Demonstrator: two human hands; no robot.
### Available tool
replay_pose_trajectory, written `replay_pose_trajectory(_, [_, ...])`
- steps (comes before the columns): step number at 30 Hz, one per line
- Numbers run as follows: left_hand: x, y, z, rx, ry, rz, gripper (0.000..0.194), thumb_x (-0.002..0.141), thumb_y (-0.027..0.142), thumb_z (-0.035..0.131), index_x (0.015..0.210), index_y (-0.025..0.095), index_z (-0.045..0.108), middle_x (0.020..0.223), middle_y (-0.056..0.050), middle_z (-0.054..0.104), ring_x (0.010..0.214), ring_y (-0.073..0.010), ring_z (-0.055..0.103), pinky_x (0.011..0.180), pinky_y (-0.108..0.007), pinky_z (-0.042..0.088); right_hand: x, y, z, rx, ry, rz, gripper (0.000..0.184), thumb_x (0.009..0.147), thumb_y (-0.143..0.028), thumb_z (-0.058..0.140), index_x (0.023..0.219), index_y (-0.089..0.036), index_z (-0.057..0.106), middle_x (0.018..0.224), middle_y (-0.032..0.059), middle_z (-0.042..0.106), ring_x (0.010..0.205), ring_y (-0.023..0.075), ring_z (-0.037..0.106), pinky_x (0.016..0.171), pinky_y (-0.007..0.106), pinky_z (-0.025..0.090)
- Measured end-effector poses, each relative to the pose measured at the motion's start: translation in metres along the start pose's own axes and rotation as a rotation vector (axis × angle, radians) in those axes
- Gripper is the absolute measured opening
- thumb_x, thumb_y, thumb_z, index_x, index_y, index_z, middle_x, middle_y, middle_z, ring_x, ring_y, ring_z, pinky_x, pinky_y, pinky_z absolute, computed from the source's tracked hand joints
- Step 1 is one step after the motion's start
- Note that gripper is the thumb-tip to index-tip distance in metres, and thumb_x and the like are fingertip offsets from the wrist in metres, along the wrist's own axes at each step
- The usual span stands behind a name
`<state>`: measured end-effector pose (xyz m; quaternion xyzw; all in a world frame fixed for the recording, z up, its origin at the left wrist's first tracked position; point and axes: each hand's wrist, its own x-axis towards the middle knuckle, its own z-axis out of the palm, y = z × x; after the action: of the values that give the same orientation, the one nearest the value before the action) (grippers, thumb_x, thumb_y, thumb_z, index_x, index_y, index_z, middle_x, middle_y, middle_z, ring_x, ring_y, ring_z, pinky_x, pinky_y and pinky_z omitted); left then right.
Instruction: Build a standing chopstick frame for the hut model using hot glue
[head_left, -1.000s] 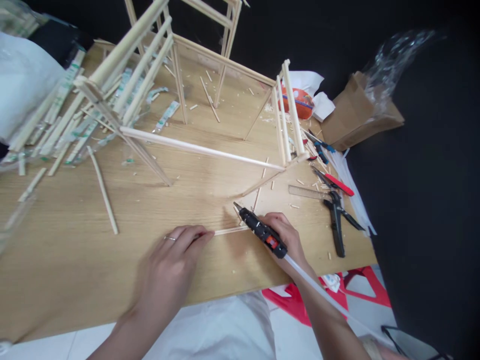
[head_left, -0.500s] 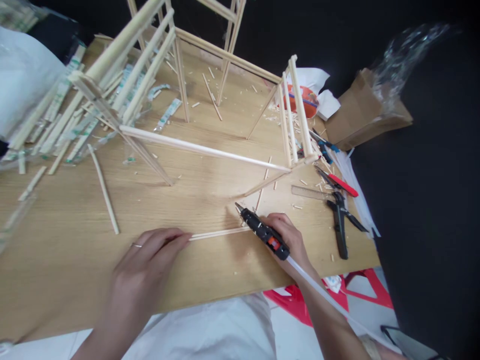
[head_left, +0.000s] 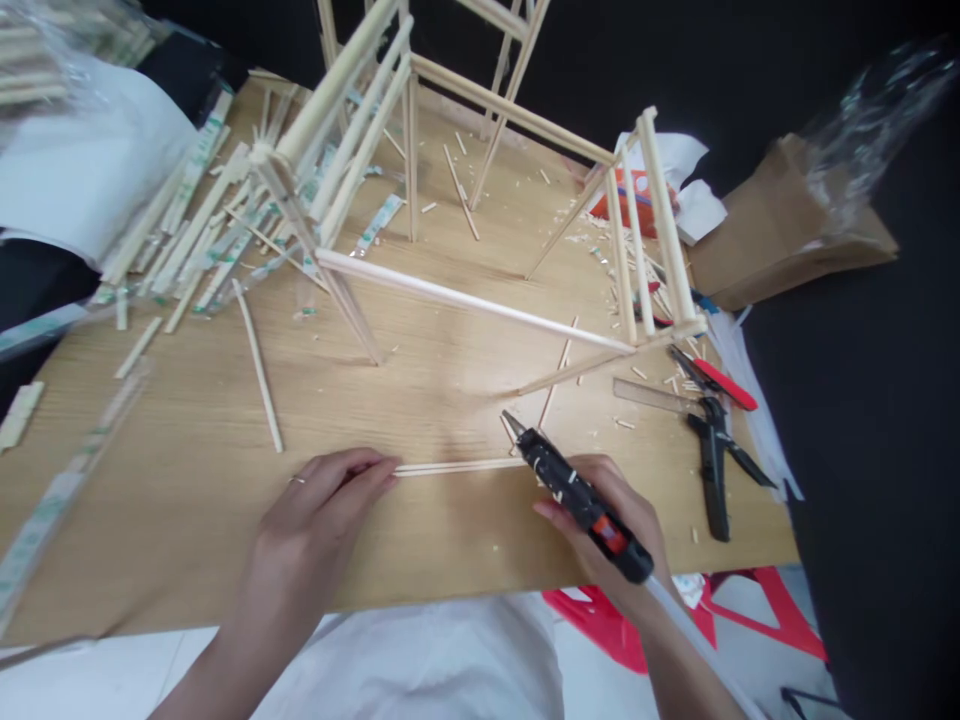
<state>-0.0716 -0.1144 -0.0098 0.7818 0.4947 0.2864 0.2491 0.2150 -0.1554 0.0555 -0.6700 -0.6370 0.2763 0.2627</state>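
Pale twin sticks are laid flat on the oak-veneer table, running btw the hands, which are held well apart. L hand is spread over the sticks' L end, w/ fingertips on the wood; whether they are pressing or only resting can't be told. R hand is closed round a black plastic glue gun, its red-marked rear end by the palm. The gun's metal nozzle is pointed up-left, just past the sticks' R end, and a translucent glue rod is run from the gun's rear past the R wrist. Above the hands, a pale stick frame is stood on the table, its round rods and thin square struts joined at the corners. Loose sticks in green-printed wrap are heaped at far L, and wood chips are scattered around the frame. At R, a steel ruler is laid just beside black pliers and red-handled cutters. A creased cardboard bag w/ clear plastic film is sat beyond the table's R edge, and a red plastic stool is seen below it.
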Motion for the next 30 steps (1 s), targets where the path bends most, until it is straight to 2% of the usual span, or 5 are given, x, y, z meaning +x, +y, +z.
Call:
replay_pose_trajectory(4, [0.003, 0.010, 0.000, -0.106, 0.049, -0.111, 0.021, 0.096, 0.033, 0.047, 0.107, 0.024, 0.062, 0.107, -0.002, 0.061, 0.099, -0.0166, 0.059, 0.089, -0.031, 0.051, -0.008, -0.029, 0.008, 0.117, -0.205, 0.252, 0.024, 0.079, -0.044, 0.070, 0.083, -0.021, 0.062, 0.077, 0.0004, 0.062, 0.068, 0.0169, 0.058, 0.062, 0.026, 0.043])
replay_pose_trajectory(8, [0.005, 0.014, 0.001, -0.170, 0.092, -0.158, 0.017, 0.094, 0.032, 0.050, 0.098, 0.022, 0.064, 0.103, -0.002, 0.060, 0.097, -0.0158, 0.060, 0.087, -0.029, 0.053, -0.007, -0.042, 0.021, 0.222, -0.367, 0.328, 0.028, 0.081, -0.046, 0.068, 0.088, -0.020, 0.062, 0.082, 0.0013, 0.062, 0.076, 0.0175, 0.058, 0.066, 0.025, 0.044])
replay_pose_trajectory(14, [0.002, 0.012, 0.002, -0.130, 0.084, -0.078, 0.013, 0.093, 0.025, 0.053, 0.103, 0.023, 0.062, 0.103, -0.001, 0.060, 0.097, -0.0152, 0.058, 0.087, -0.029, 0.051, -0.003, -0.043, 0.032, 0.245, -0.393, 0.282, 0.025, 0.087, -0.044, 0.063, 0.094, -0.021, 0.060, 0.089, 0.0008, 0.061, 0.083, 0.0169, 0.058, 0.074, 0.025, 0.043])
replay_pose_trajectory(19, [0.002, 0.012, 0.000, -0.033, 0.080, 0.003, 0.015, 0.093, 0.019, 0.053, 0.105, 0.022, 0.061, 0.102, -0.002, 0.058, 0.096, -0.0146, 0.056, 0.085, -0.027, 0.049, -0.002, -0.045, 0.037, 0.185, -0.387, 0.319, 0.027, 0.088, -0.047, 0.060, 0.092, -0.021, 0.058, 0.087, 0.0002, 0.060, 0.081, 0.0167, 0.057, 0.072, 0.026, 0.042])
replay_pose_trajectory(30, [0.002, 0.010, -0.001, 0.006, 0.064, 0.042, 0.020, 0.092, 0.013, 0.053, 0.109, 0.023, 0.059, 0.107, -0.003, 0.057, 0.097, -0.0161, 0.054, 0.084, -0.030, 0.049, -0.001, -0.046, 0.039, 0.148, -0.394, 0.313, 0.026, 0.090, -0.047, 0.057, 0.089, -0.022, 0.054, 0.085, -0.0009, 0.058, 0.081, 0.0164, 0.055, 0.071, 0.025, 0.041])
